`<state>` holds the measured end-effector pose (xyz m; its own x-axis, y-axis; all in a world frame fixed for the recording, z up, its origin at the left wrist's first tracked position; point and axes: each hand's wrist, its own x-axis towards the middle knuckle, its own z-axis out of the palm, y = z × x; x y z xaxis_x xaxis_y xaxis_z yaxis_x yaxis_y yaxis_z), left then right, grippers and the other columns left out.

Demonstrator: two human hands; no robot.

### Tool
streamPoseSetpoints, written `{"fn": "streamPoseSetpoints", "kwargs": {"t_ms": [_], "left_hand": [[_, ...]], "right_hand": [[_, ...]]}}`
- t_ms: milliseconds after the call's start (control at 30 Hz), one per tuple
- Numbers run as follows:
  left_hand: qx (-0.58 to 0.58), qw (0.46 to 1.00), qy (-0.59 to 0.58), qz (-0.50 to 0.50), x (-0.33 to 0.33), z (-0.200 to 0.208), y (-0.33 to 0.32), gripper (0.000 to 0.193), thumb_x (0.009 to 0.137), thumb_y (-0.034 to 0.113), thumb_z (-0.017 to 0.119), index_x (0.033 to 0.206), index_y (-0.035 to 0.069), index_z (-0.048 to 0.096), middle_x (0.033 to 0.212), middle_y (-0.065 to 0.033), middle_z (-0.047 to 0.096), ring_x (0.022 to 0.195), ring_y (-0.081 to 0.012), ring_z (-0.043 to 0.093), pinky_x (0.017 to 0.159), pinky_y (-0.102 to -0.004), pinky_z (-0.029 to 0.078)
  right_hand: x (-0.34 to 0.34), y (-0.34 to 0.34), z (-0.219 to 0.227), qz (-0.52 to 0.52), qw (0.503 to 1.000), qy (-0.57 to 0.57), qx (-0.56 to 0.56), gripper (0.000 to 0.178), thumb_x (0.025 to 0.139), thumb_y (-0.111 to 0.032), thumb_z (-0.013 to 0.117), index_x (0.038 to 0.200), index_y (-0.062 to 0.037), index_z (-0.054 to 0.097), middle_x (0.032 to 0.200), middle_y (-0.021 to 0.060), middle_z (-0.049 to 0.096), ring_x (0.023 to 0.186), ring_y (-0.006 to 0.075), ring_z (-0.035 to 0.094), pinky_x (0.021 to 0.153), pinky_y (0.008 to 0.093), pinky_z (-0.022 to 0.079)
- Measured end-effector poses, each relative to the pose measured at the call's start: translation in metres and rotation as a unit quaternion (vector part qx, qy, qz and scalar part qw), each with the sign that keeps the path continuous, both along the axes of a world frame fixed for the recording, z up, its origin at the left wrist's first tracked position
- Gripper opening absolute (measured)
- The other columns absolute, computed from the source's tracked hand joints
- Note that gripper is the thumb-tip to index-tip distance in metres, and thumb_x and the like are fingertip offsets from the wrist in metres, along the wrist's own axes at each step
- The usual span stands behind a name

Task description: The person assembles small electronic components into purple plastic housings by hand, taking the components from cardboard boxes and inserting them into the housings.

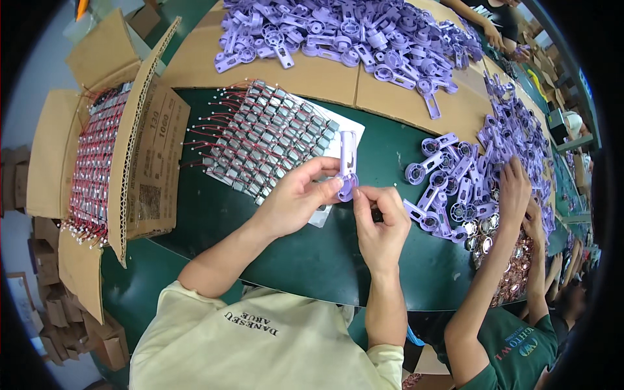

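A purple plastic housing with a slotted handle and a round end stands upright in my left hand. The thumb and fingers of that hand close around its round lower end. Beside the round end is my right hand, thumb and forefinger pinched together. Whatever lies between those fingertips is too small to make out. Just behind my left hand, rows of small grey motors with red wires and white plugs lie on a white sheet.
At left, an open cardboard box holds many more wired motors. Purple housings are heaped on cardboard at the back, with another pile at right. A co-worker's arms reach in there, above copper-coloured round parts.
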<state>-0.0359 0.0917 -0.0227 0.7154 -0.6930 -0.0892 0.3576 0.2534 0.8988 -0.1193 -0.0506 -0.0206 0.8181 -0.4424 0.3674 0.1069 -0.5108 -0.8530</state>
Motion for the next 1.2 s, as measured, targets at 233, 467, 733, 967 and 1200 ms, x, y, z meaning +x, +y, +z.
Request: {"fn": "streamPoseSetpoints", "kwargs": {"t_ms": [233, 467, 733, 967, 1200], "left_hand": [[0.025, 0.999, -0.007, 0.026, -0.004, 0.001, -0.001, 0.035, 0.097, 0.009, 0.055, 0.127, -0.003, 0.044, 0.116, -0.0097, 0.056, 0.102, -0.0110, 0.057, 0.088, -0.0266, 0.050], [0.015, 1.000, -0.023, 0.007, -0.004, -0.005, -0.003, 0.032, 0.096, 0.006, 0.055, 0.124, -0.001, 0.044, 0.117, -0.0100, 0.054, 0.104, -0.0122, 0.057, 0.089, -0.0271, 0.050], [-0.066, 0.998, 0.023, 0.002, -0.010, -0.008, -0.009, 0.026, 0.096, 0.002, 0.051, 0.121, 0.002, 0.041, 0.119, -0.0088, 0.050, 0.109, -0.0138, 0.054, 0.095, -0.0317, 0.050], [-0.020, 0.998, -0.053, -0.002, -0.010, -0.004, -0.009, 0.026, 0.096, -0.001, 0.051, 0.120, 0.002, 0.042, 0.118, -0.0076, 0.050, 0.108, -0.0137, 0.055, 0.095, -0.0315, 0.050], [-0.032, 0.999, -0.013, -0.008, -0.011, -0.011, -0.009, 0.026, 0.096, 0.001, 0.053, 0.119, 0.004, 0.042, 0.117, -0.0068, 0.050, 0.105, -0.0122, 0.056, 0.090, -0.0293, 0.051]], "right_hand": [[0.002, 0.003, -0.002, -0.013, 1.000, 0.014, 0.017, 0.007, 0.080, 0.000, 0.071, 0.085, -0.0008, 0.066, 0.072, 0.0063, 0.056, 0.057, 0.0123, 0.054, 0.052, 0.0254, 0.045], [0.001, 0.008, -0.004, -0.039, 0.998, 0.029, 0.052, 0.008, 0.081, 0.000, 0.071, 0.085, 0.0002, 0.064, 0.074, 0.0053, 0.056, 0.058, 0.0092, 0.053, 0.051, 0.0235, 0.043], [0.003, 0.008, -0.012, -0.024, 0.992, -0.023, 0.124, 0.009, 0.083, 0.000, 0.070, 0.086, 0.0016, 0.062, 0.083, 0.0056, 0.055, 0.061, 0.0078, 0.052, 0.052, 0.0220, 0.043], [0.001, 0.006, -0.008, -0.014, 0.995, -0.015, 0.102, 0.008, 0.083, 0.000, 0.070, 0.086, 0.0014, 0.062, 0.082, 0.0055, 0.054, 0.061, 0.0081, 0.051, 0.052, 0.0221, 0.043], [0.001, 0.005, -0.009, -0.005, 0.996, -0.013, 0.088, 0.008, 0.083, -0.001, 0.070, 0.086, 0.0004, 0.063, 0.082, 0.0062, 0.055, 0.060, 0.0094, 0.050, 0.051, 0.0236, 0.042]]}}
